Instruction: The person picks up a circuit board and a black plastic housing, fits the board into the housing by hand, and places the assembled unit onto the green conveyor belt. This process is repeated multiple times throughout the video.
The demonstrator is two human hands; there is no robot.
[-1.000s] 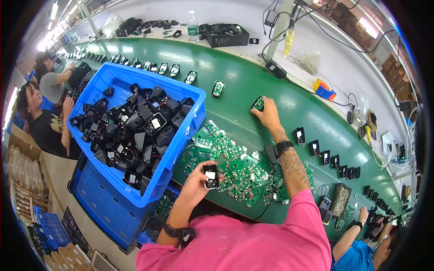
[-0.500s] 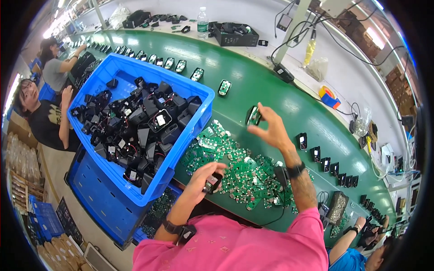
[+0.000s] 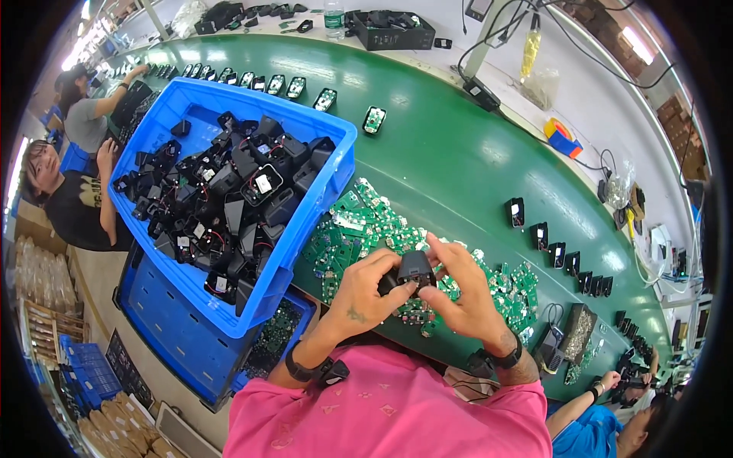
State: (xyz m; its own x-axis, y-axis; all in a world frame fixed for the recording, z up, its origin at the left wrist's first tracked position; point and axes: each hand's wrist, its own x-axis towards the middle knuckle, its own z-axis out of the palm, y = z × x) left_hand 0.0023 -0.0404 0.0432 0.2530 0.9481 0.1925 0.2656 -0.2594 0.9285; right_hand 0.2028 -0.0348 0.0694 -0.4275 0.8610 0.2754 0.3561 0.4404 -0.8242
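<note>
Both my hands meet over a pile of small green circuit boards [image 3: 366, 221] on the green belt [image 3: 450, 160]. My left hand [image 3: 366, 286] and my right hand [image 3: 466, 294] together hold one small black plastic housing [image 3: 412, 269], fingers closed around it from either side. A blue bin [image 3: 321, 133] full of black housings with red and black wires stands to my left, tilted toward me.
Black housings [image 3: 557, 248] stand in a row on the belt at right, and more run along its far left edge. A second blue bin [image 3: 168, 336] sits below the first. Other people work at far left and at lower right. Cables, a bottle and a black tray lie beyond the belt.
My right hand came back from the belt, where it had reached to a housing, and joined my left hand. Both now grip the black housing close to my chest.
</note>
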